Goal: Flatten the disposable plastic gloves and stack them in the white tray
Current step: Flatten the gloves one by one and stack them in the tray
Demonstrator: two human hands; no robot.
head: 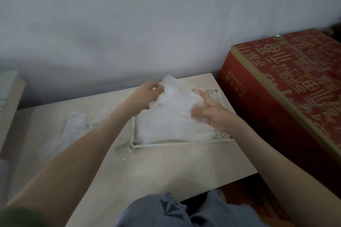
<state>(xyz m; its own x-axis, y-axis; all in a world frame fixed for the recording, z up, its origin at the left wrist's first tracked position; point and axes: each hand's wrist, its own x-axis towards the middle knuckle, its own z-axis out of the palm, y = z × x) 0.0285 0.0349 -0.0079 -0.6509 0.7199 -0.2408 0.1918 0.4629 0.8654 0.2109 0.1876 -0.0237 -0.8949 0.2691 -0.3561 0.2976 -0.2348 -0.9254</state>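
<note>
Head view: at frame centre, 1 translucent glove (173, 96) is held up just above the white tray (166, 144), which sits on the pale table (166, 169) and holds a stack of flattened gloves (175, 129). The left hand (145, 97) pinches the glove's upper left edge with curled fingers. The right hand (212, 114) touches the glove's right side with straight, spread fingers. A crumpled plastic bag (77, 129) with green print lies left of the tray, and a red carton (286, 83) stands at right.

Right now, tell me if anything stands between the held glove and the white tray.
Nothing visible does. The glove, pinched by the left hand and touched by the right hand, hangs over the white tray, above the stack already in it.
</note>
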